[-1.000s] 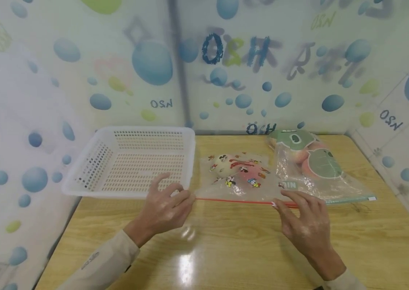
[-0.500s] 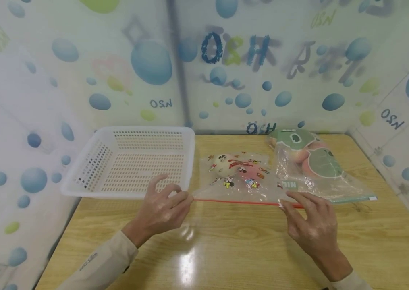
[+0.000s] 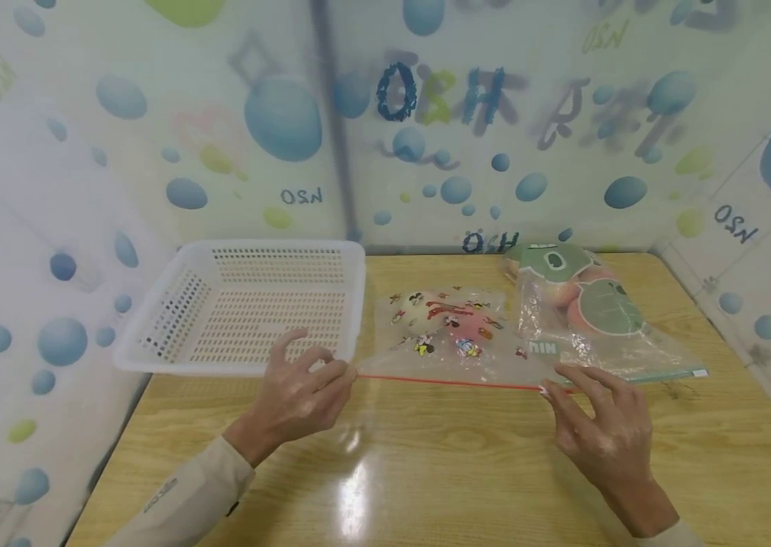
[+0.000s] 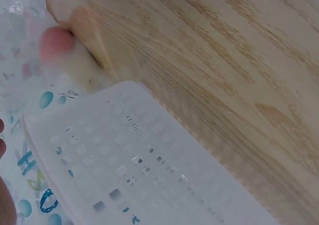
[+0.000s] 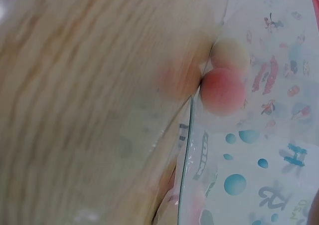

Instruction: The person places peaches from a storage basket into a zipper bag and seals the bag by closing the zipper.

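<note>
In the head view, a clear slider zip bag [image 3: 447,365] printed with cartoon figures lies on the table. A pale round fruit [image 5: 229,53] and a pinkish one [image 5: 223,90] show through it in the right wrist view. My left hand [image 3: 303,395] pinches the left end of its red zip strip [image 3: 440,381]. At the strip's right part, my right hand [image 3: 604,433] grips the small white slider [image 3: 544,390] between thumb and fingers. Only a sliver of my left hand shows at the left wrist view's edge; its fingertips are hidden there.
A white perforated basket [image 3: 358,304] stands behind my left hand. To the right lies a larger clear bag [image 3: 652,353] with green print and a teal zip edge, holding several reddish round fruits. Behind the wooden table [image 3: 453,471] is a bubble-patterned wall [image 3: 529,45].
My right hand has travelled rightward along the red strip, taking the white slider with it. My left hand has drifted slightly left, still pinching the strip's end.
</note>
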A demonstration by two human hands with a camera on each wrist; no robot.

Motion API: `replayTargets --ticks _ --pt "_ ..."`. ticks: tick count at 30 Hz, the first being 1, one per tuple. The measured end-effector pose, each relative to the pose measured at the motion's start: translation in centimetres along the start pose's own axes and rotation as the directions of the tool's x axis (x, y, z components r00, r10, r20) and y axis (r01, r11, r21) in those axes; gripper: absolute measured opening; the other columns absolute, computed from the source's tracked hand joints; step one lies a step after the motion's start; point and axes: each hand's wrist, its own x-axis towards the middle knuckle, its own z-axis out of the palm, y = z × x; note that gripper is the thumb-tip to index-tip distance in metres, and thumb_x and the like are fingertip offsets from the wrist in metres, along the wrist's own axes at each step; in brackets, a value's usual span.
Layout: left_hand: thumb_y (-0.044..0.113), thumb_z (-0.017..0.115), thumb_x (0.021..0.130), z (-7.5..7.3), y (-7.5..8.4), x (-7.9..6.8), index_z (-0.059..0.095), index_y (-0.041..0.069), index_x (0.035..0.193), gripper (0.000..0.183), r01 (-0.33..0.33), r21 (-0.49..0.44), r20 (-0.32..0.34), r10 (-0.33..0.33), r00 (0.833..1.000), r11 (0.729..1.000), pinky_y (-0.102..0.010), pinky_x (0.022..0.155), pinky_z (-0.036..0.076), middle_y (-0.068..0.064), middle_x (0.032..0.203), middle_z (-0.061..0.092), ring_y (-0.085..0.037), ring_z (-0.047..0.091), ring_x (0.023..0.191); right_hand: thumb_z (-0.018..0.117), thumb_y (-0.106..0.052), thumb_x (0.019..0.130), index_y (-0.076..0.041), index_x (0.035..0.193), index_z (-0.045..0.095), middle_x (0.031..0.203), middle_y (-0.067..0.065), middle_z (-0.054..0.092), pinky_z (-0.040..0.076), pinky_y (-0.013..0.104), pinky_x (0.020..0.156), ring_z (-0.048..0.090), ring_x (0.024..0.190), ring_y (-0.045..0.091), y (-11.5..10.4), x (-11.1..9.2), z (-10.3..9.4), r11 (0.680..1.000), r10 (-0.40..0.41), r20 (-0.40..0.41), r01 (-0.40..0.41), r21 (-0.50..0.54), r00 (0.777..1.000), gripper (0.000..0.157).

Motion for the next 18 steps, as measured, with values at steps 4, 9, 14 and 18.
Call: replayTargets --ticks 4,9,14,18 --pt "0.014 0.061 0.088 -0.1 0.0 -0.3 0.074 0.011 0.080 0.015 -0.001 0.006 0.000 0.001 1.000 1.000 -0.061 0.081 0.048 0.007 0.075 0.068 -0.017 0.062 0.068 0.063 -0.018 0.098 -0.004 0.077 0.076 0.099 0.013 0.073 0.036 0.047 0.055 0.060 0.075 0.043 0.3 -0.2 -0.4 1.000 -0.006 -0.009 0.006 -0.013 1.000 0.028" --pt "0.014 0.060 0.089 -0.2 0.4 -0.5 0.073 0.011 0.080 0.016 -0.001 -0.004 0.020 0.001 1.000 1.000 -0.060 0.079 0.050 0.006 0.075 0.069 -0.017 0.062 0.069 0.062 -0.019 0.099 -0.005 0.077 0.077 0.098 0.013 0.073 0.034 0.046 0.056 0.060 0.073 0.042 0.6 -0.5 -1.1 1.000 -0.003 0.007 0.003 -0.025 1.000 0.029" --pt "0.014 0.055 0.091 -0.3 1.3 -0.9 0.071 0.011 0.082 0.018 -0.041 -0.071 0.069 0.046 0.997 0.997 -0.053 0.077 0.052 0.002 0.081 0.068 -0.018 0.065 0.076 0.061 -0.025 0.102 -0.002 0.076 0.077 0.096 0.013 0.074 0.035 0.045 0.064 0.062 0.075 0.040 0.8 -1.0 -2.0 0.998 0.011 0.091 -0.017 0.064 0.996 0.038" --pt "0.015 0.053 0.093 -0.7 2.2 -1.6 0.070 0.010 0.084 0.020 -0.088 -0.164 0.119 0.108 0.987 0.983 -0.044 0.078 0.056 -0.003 0.089 0.070 -0.022 0.067 0.083 0.054 -0.030 0.105 0.000 0.081 0.077 0.101 0.013 0.074 0.039 0.039 0.078 0.064 0.081 0.036 0.9 -1.9 -3.0 0.980 -0.010 0.255 -0.042 0.197 0.967 0.045"
